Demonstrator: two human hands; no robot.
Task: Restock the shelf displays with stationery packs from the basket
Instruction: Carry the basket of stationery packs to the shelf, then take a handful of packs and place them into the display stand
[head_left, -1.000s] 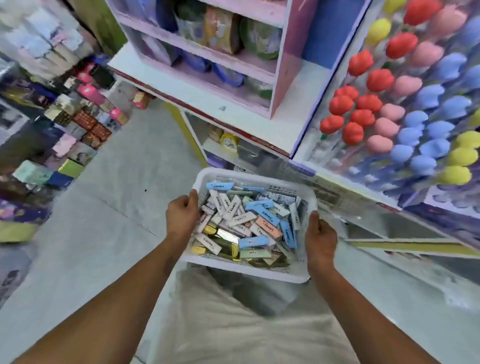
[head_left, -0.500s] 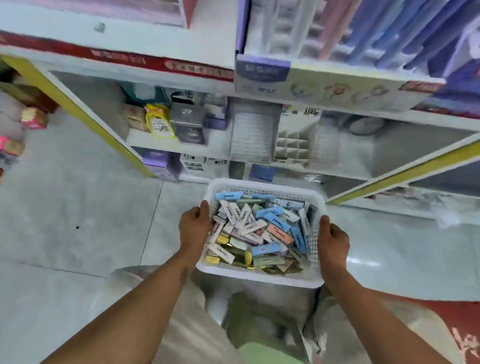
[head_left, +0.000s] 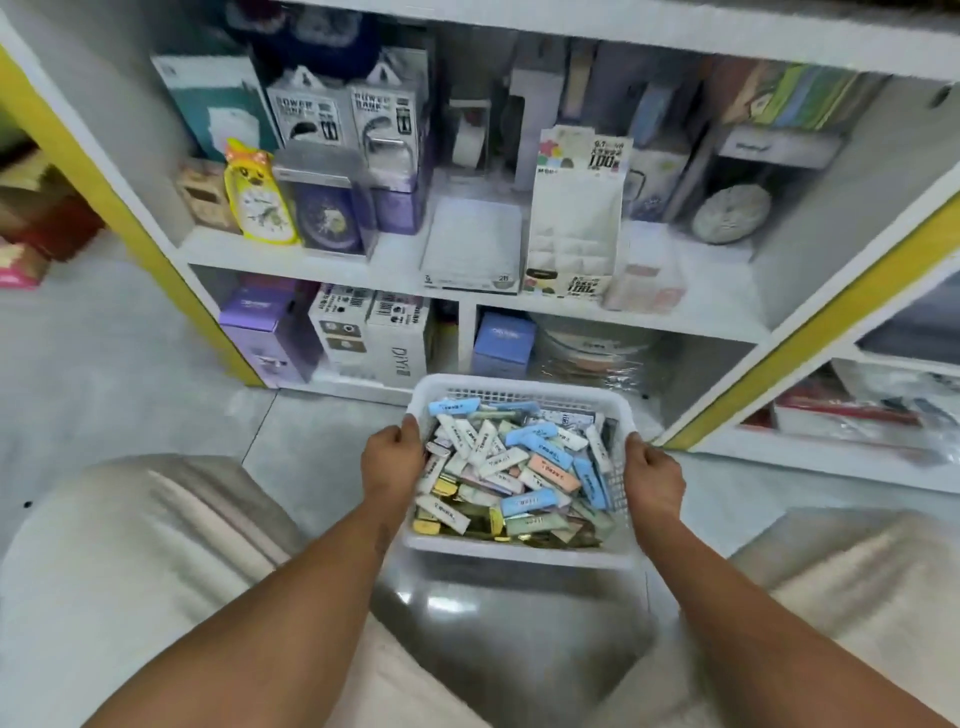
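**Basket of packs held before the low shelf**

The white slotted basket is full of small oblong stationery packs, blue, white, orange and yellow, lying in all directions. The left hand and right hand grip its side rims, its long axis pointing to the white shelf.

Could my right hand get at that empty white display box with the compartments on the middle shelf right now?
Probably not yet. The right hand grips the white basket, as does the left hand. Nothing stands in front of the display box, so once the basket is down, the way looks free.
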